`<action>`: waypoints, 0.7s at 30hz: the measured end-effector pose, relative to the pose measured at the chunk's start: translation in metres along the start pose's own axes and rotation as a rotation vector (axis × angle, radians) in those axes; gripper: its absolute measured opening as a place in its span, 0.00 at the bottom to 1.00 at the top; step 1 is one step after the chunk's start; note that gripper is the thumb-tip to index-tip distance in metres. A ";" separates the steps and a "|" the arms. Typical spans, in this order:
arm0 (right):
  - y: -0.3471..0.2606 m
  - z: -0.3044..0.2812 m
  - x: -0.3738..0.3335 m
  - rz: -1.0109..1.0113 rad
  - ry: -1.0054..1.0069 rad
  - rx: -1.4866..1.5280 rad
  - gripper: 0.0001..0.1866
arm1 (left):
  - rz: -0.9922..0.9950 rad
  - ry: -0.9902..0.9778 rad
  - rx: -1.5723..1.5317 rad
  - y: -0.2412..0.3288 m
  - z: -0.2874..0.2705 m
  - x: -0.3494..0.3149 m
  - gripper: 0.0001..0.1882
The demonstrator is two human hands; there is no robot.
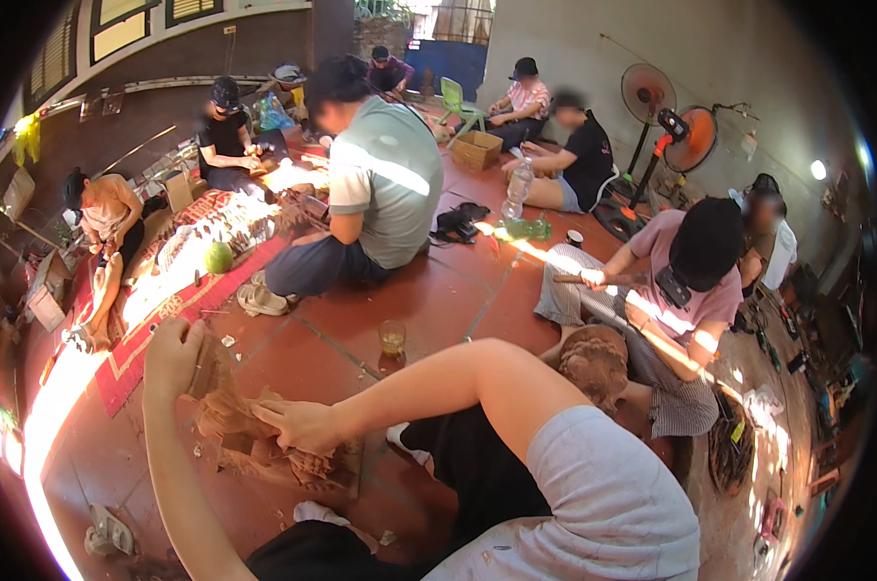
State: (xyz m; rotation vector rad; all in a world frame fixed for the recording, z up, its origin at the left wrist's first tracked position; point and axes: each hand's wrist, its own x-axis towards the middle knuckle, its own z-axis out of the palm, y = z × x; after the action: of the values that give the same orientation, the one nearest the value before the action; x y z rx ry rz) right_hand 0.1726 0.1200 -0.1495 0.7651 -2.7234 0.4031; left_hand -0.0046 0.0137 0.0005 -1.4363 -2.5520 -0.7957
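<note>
Pale-grey sleeve (pixel 603 484) nearest, the right hand (pixel 301 424) rests extended fingers against the brown wood carving (pixel 223 416) on the tiled floor (pixel 448 295), the left hand (pixel 174 356) curls by its far-left end, whether either grips anything I cannot tell; firm bracing and light pressure should spare its relief.

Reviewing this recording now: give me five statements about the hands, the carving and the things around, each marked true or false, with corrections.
1. The right hand rests on the brown carved piece. True.
2. The left hand appears lower in the picture than the right. False: it appears higher.
3. The green bottle lies on its side. True.
4. The drinking glass stands on a rug. False: it stands on the tiled floor.
5. Several other people sit nearby. True.
</note>
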 end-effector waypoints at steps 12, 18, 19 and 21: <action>-0.002 -0.008 0.011 0.084 0.020 0.081 0.08 | -0.028 -0.009 -0.018 0.002 -0.001 -0.001 0.20; -0.007 0.001 -0.007 0.078 0.113 0.007 0.07 | -0.012 -0.004 -0.058 0.005 0.005 0.003 0.20; -0.002 0.024 -0.011 0.068 0.227 -0.085 0.08 | -0.006 -0.007 -0.052 0.004 0.007 0.007 0.19; 0.007 0.044 0.001 0.089 0.259 -0.080 0.11 | 0.019 -0.007 -0.040 -0.016 0.009 0.008 0.19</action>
State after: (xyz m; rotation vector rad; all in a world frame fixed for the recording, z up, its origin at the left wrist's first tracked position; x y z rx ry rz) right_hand 0.1593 0.1106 -0.1907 0.5318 -2.5188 0.3805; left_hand -0.0209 0.0181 -0.0108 -1.4752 -2.5371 -0.8451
